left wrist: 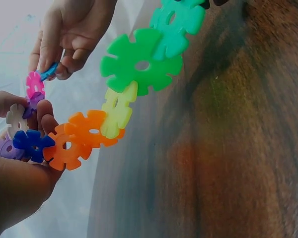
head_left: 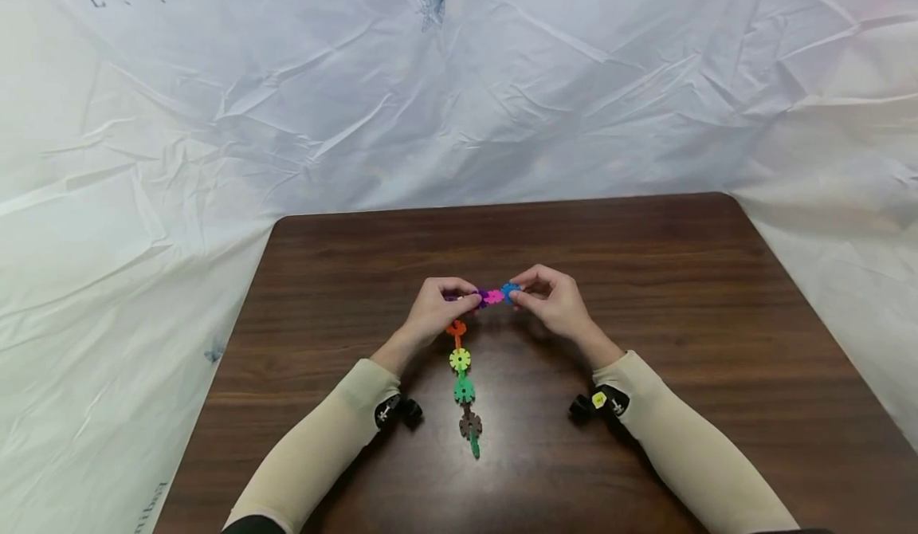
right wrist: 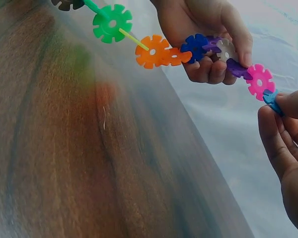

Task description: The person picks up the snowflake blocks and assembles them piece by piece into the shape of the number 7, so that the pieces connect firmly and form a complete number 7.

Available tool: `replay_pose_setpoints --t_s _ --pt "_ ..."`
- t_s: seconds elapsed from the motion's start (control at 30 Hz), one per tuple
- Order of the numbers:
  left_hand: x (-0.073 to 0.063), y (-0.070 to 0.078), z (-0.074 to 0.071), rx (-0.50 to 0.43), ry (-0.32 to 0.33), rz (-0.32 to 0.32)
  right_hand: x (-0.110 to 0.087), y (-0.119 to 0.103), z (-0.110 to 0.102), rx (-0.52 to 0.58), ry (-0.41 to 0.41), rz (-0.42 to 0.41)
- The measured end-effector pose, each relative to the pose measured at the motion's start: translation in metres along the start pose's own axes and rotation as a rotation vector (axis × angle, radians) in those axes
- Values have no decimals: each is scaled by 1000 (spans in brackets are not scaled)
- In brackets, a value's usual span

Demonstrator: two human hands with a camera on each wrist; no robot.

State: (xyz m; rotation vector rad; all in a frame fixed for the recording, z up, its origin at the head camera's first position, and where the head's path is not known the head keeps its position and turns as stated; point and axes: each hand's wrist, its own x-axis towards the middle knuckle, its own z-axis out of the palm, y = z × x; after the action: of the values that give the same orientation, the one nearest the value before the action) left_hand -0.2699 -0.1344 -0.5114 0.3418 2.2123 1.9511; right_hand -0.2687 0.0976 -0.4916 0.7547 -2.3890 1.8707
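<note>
A chain of slotted plastic snowflake discs is stretched between both hands above the table. My left hand [head_left: 430,309] pinches a dark purple disc [right wrist: 236,69] between thumb and fingers. Beside that palm run a white disc [left wrist: 16,119], a dark blue disc [left wrist: 31,144] and orange discs [left wrist: 85,130]. From there the chain hangs down through a yellow disc [head_left: 460,359], green discs [head_left: 464,390] and a brown disc [head_left: 469,425]. My right hand [head_left: 558,304] pinches a light blue disc [right wrist: 271,102] at the other end, slotted to a pink disc [right wrist: 254,75] that joins the purple one.
The dark wood table [head_left: 667,279] lies under both arms. White printed sheeting [head_left: 459,119] hangs behind it and along its sides. Black wrist cameras [head_left: 586,408] sit on both sleeves.
</note>
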Motion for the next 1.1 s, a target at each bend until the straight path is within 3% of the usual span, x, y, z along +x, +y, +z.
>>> replay_pose_setpoints --t_s 0.2,0.37,0.6,0.8,0.97,1.1 --pt "0 1 0 52 6 8 1 7 3 28 1 -2" --pt "1 1 0 87 18 12 4 26 7 74 23 -10" --pt "-9 30 3 91 -4 -13 4 25 10 141 56 -16" --pt "2 10 2 113 26 -15 5 39 13 191 70 -46" --pt "4 8 2 127 22 9 3 43 14 282 103 -39" --pt "4 7 0 119 35 -12 5 43 15 271 89 -20"
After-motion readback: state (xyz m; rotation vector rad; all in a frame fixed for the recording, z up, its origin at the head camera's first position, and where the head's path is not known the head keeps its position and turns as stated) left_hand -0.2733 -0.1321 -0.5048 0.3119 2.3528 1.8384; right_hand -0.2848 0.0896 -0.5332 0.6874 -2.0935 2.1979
